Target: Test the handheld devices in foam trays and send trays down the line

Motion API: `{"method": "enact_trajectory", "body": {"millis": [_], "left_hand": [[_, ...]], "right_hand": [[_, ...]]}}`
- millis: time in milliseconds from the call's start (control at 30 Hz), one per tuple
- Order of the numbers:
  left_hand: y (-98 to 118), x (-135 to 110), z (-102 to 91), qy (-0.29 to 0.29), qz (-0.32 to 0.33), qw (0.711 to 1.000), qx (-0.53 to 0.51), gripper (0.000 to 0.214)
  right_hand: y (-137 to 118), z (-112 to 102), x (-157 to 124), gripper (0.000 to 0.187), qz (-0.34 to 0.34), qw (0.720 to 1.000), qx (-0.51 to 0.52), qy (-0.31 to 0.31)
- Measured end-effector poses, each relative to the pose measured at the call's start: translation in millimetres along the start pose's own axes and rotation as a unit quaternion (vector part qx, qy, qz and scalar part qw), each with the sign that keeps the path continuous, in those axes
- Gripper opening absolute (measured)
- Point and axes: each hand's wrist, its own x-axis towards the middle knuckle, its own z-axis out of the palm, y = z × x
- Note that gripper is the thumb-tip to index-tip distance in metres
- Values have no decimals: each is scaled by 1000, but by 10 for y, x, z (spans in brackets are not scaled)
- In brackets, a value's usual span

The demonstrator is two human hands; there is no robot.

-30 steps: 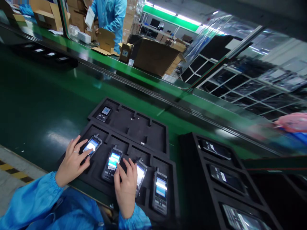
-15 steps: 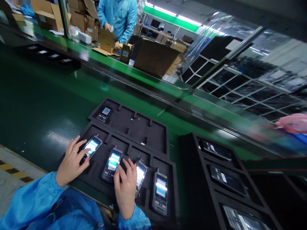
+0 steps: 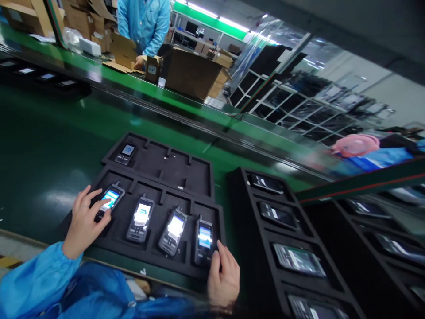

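Four handheld radios with antennas and lit screens lie in the near black foam tray (image 3: 159,259). My left hand (image 3: 81,223) is over the leftmost radio (image 3: 113,196), fingers apart, one fingertip at its screen. Beside it, the second radio (image 3: 141,219) shows a logo on a white screen. The third radio (image 3: 173,231) has a bright white screen and lies slightly tilted. My right hand (image 3: 224,274) is by the right edge of the fourth radio (image 3: 203,239), which has a blue and white screen; its fingers are stretched out, with nothing held.
Behind lies another foam tray (image 3: 179,166) with one radio (image 3: 126,153) in its left corner. To the right stand stacked black trays (image 3: 262,248) of similar devices. Across the green bench (image 3: 49,146), a person in blue (image 3: 144,26) handles cardboard beside a large box (image 3: 192,73).
My right hand has moved right, from the second and third radios to the fourth. The second radio's screen has changed to a logo. My left hand stays at the leftmost radio; the view has shifted.
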Motion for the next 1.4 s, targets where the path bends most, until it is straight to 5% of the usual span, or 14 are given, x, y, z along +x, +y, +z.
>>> {"method": "enact_trajectory", "body": {"millis": [200,333,1400], "left_hand": [[1056,-77,226,-136,119,976,-124,27],[1384,-199,386,-160,149,963,-159,26],[1305,-249,511,-172,171,960,-141,28]], "right_hand": [[-44,-38,-189,32,19,999,16,-31],[-39,-82,-228,33,22,999,15,-39],[-42,-108,-324,24,-70,996,-46,-21]]}}
